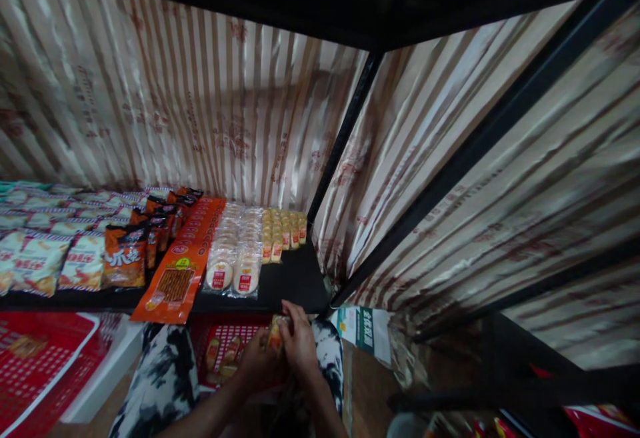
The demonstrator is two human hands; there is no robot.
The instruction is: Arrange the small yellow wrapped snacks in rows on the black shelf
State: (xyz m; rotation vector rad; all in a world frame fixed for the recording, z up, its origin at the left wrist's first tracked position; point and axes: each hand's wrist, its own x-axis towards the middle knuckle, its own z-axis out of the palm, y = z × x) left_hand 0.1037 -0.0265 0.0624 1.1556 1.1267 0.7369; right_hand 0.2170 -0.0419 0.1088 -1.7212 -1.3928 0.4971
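Both hands, left hand point(260, 358) and right hand point(299, 343), close around small snack packets point(275, 333) (light, crinkly, slippery, I judge); I pinch the sealed edges, above red basket point(220, 331).

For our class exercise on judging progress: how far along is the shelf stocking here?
Done: rows of snack packets, rice crackers and small yellow packs already line the shelf. In hand: both hands, left hand and right hand, hold one small packet over the red basket. Left: a few packets remain in the basket.
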